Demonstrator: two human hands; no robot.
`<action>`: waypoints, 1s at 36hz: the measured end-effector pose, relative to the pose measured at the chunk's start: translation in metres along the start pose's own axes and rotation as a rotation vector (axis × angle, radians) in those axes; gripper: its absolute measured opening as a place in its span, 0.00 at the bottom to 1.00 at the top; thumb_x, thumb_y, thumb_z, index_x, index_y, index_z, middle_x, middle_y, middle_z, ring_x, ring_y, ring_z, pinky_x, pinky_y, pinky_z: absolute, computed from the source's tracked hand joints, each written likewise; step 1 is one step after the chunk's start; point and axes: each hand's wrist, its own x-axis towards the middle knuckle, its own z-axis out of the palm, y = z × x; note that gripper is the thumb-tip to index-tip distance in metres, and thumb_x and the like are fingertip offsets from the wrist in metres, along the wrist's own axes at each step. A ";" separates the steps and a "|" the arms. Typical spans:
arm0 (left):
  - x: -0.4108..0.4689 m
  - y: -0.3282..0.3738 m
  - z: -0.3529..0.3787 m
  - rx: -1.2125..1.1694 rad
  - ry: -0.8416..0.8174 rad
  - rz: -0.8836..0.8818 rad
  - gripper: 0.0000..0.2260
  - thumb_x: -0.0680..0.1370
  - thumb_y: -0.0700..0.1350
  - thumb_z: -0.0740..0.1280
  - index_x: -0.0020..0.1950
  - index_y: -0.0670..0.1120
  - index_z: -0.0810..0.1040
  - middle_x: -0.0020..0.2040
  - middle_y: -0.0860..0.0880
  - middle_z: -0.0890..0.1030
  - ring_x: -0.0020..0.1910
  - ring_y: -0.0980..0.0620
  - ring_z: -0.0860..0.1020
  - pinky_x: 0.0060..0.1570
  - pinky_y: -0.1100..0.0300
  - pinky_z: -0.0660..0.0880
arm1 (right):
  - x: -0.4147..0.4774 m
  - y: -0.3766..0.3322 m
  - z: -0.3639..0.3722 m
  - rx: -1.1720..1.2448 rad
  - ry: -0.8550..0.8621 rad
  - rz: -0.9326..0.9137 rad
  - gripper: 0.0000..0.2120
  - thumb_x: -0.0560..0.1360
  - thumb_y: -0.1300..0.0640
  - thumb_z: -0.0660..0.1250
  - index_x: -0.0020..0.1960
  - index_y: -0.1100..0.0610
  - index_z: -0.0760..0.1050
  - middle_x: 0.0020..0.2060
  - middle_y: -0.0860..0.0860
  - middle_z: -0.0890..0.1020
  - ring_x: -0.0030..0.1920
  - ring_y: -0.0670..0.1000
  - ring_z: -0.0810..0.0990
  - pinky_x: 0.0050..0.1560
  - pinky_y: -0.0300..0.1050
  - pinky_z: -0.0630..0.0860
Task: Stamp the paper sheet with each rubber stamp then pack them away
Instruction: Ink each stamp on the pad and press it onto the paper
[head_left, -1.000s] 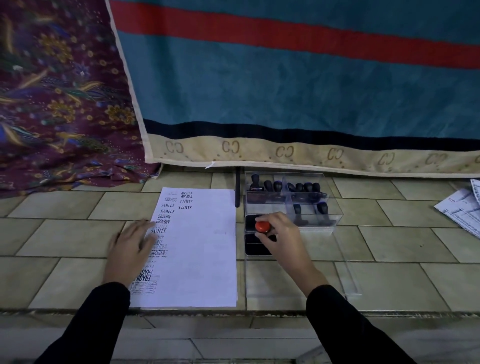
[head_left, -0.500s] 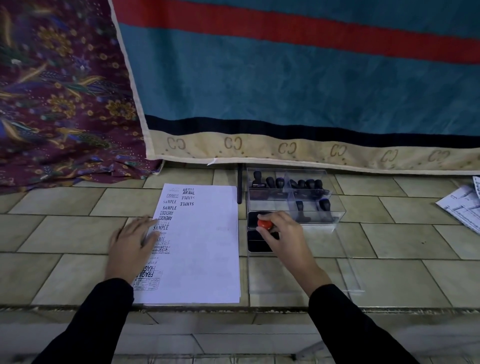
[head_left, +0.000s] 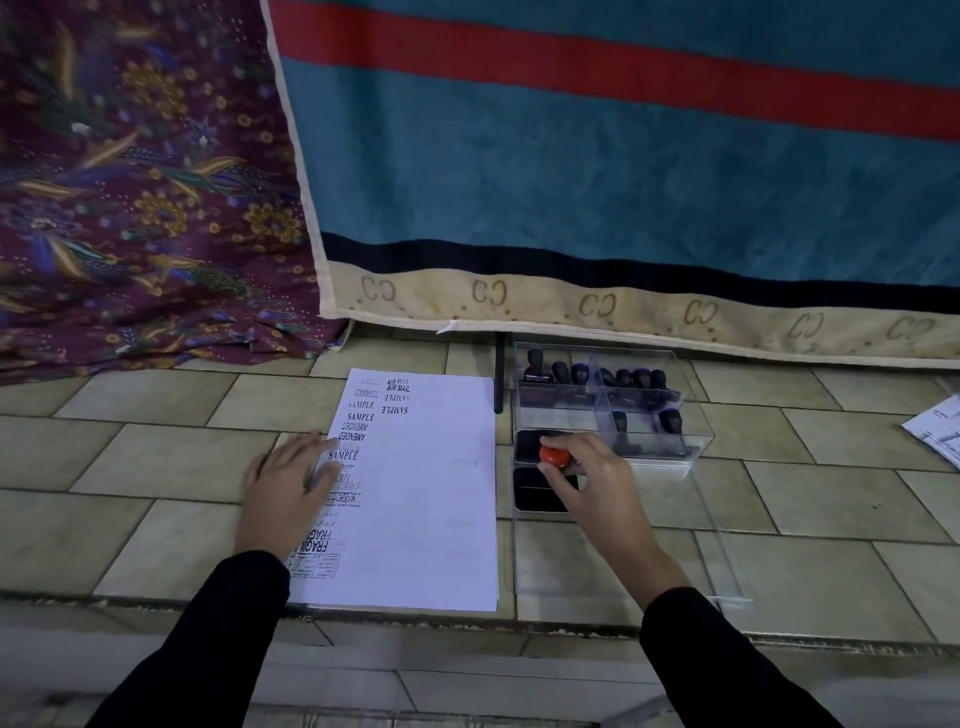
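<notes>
R hand (head_left: 592, 478) grips red-knob stamp (head_left: 555, 456) over black ink pad (head_left: 540, 493); L hand (head_left: 291, 483) flat, fingers straight, on paper sheet (head_left: 431, 499)

Little shifts here. The right hand (head_left: 597, 483) w/ the red-knobbed stamp (head_left: 555, 456) edges a touch nearer the person over the black ink pad (head_left: 535, 496), approx. where its two halves meet. The view drifts too, so everything sits slightly further right in frame.

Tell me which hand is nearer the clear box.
Right. The right hand grips the red-knobbed stamp at the ink pad beside the clear box; the left hand rests on the paper sheet, farther left.
</notes>
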 end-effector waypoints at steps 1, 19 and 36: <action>0.000 0.000 0.000 -0.003 0.001 0.001 0.20 0.76 0.57 0.58 0.64 0.54 0.78 0.69 0.52 0.74 0.70 0.51 0.68 0.72 0.50 0.53 | 0.000 -0.001 0.000 -0.004 0.005 0.003 0.12 0.74 0.58 0.71 0.57 0.55 0.79 0.50 0.46 0.78 0.45 0.42 0.79 0.49 0.28 0.75; 0.000 0.000 -0.002 0.001 -0.018 -0.015 0.20 0.76 0.58 0.57 0.65 0.56 0.77 0.70 0.54 0.73 0.70 0.52 0.68 0.71 0.51 0.53 | 0.093 -0.078 0.101 0.075 -0.149 -0.007 0.13 0.73 0.61 0.69 0.57 0.58 0.78 0.51 0.56 0.77 0.48 0.55 0.79 0.53 0.41 0.74; 0.001 0.003 -0.001 0.019 0.006 -0.015 0.20 0.75 0.56 0.58 0.64 0.55 0.78 0.69 0.53 0.74 0.69 0.52 0.69 0.70 0.54 0.52 | 0.109 -0.082 0.133 0.007 -0.205 0.029 0.12 0.77 0.63 0.63 0.59 0.59 0.76 0.54 0.57 0.75 0.52 0.56 0.77 0.52 0.40 0.70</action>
